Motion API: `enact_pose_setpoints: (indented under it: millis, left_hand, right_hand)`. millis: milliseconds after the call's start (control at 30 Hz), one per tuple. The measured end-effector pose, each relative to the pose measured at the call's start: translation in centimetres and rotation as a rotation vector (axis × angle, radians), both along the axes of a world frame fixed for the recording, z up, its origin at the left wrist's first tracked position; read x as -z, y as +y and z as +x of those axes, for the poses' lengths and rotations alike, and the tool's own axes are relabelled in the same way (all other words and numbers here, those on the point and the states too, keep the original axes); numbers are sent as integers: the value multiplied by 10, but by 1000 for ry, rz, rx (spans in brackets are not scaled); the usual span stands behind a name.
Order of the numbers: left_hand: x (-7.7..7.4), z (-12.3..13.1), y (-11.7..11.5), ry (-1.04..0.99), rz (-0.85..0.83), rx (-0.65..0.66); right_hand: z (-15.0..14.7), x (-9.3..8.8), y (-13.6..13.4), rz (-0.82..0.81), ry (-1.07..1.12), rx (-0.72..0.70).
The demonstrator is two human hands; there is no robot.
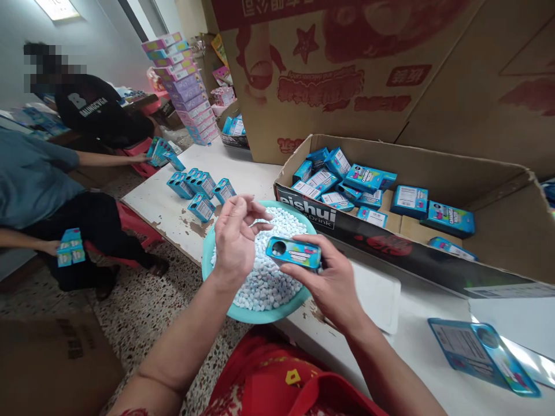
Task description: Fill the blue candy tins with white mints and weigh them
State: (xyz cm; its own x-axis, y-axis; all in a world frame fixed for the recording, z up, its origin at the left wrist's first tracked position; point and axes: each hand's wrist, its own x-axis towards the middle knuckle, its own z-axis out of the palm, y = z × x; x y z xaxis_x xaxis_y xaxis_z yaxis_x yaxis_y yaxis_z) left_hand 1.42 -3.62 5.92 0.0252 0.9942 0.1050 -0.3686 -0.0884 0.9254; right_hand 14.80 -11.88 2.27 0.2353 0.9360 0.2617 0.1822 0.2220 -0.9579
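Observation:
My right hand (pixel 330 283) grips a small blue candy box (pixel 293 252) and holds it level over a teal bowl (pixel 217 277) heaped with small white and pale blue candies (pixel 269 271). My left hand (pixel 236 237) hovers above the candies just left of the box, fingers curled with the tips pinched together; whether candies lie in them I cannot make out.
An open cardboard carton (pixel 433 167) behind the bowl holds several blue boxes. More blue boxes (pixel 199 188) stand on the white table (pixel 173 208). A flat blue box (pixel 481 355) lies at the right. Two people sit at the left holding boxes. A tall carton (pixel 347 69) stands behind.

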Motion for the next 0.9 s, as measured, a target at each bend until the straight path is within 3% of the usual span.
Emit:
enact_pose_setpoints:
  millis: [100, 167, 267, 367, 467, 533, 633, 767, 900]
  left_hand:
    - [29, -17, 1, 385, 64, -33]
    - [56, -24, -4, 761, 182, 84]
    - [89, -26, -13, 1197, 499, 298]
    - [103, -22, -11, 1505, 695, 300]
    - [104, -20, 3, 1660, 722, 230]
    - [103, -21, 13, 1621, 703, 195]
    - [103, -26, 21, 1387, 545, 95]
    - [96, -28, 22, 821, 62, -22]
    - [75, -26, 22, 183, -384, -52]
  right_hand:
    - [16, -3, -7, 28, 45, 83]
    - [26, -1, -8, 32, 40, 162]
    - [35, 1, -10, 29, 23, 270]
    - [39, 0, -13, 19, 12, 333]
    - [39, 1, -16, -7, 74, 401]
    - [38, 1, -18, -48, 136, 375]
    - [32, 1, -21, -135, 163, 252]
    - [20, 2, -22, -136, 167, 231]
    - [5, 8, -13, -120, 87, 167]
